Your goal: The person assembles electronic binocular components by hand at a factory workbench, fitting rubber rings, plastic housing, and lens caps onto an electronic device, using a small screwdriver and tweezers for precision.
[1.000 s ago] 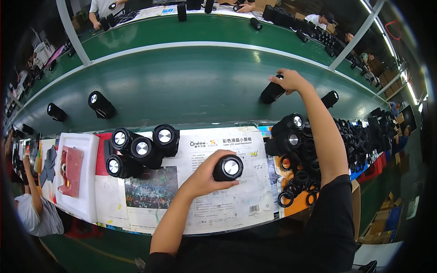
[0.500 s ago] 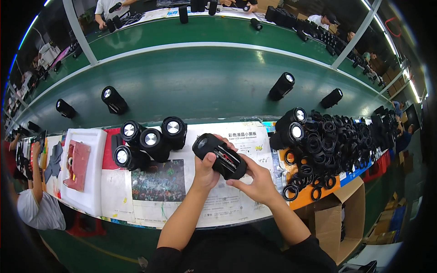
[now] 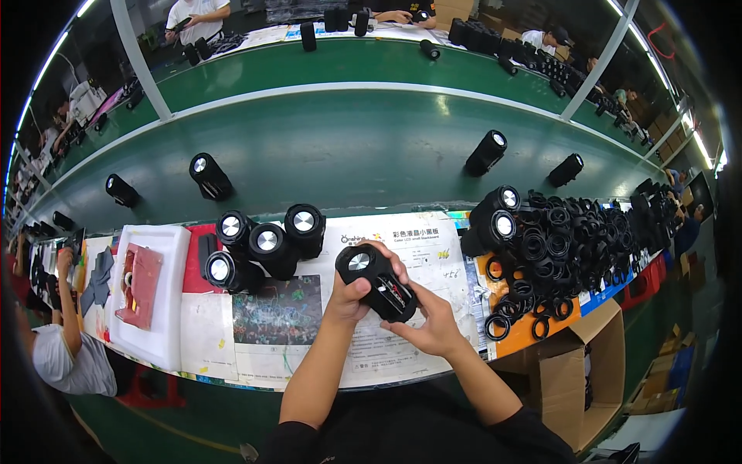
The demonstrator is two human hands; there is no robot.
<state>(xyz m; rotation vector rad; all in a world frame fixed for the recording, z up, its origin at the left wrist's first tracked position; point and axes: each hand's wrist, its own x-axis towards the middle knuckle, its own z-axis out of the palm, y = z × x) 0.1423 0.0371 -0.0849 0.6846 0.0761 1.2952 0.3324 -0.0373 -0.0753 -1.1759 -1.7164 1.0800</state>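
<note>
A black cylindrical speaker (image 3: 380,289) with a silver round end is held in both hands over the white printed sheet (image 3: 363,363). My left hand (image 3: 349,301) is closed around its upper-left part, the thumb on the near side and fingers over the far side. With its fingers and thumb, my right hand (image 3: 434,319) grips the lower-right end. The silver end tilts up toward me, and a shiny panel with markings shows along the side. Left of my hands, several similar speakers (image 3: 267,240) stand grouped, silver ends up.
A heap of black rings (image 3: 556,240) lies at the right beside two speakers (image 3: 504,224). Below it is an open cardboard box (image 3: 568,387). A white foam tray (image 3: 170,309) holds a pinkish-red piece (image 3: 141,286). Spaced speakers (image 3: 210,176) stand on the green surface (image 3: 348,155) beyond; a co-worker (image 3: 66,356) sits left.
The held speaker has turned so that its silver end now shows toward me. Both hands still hold it. The whole view has shifted slightly.
</note>
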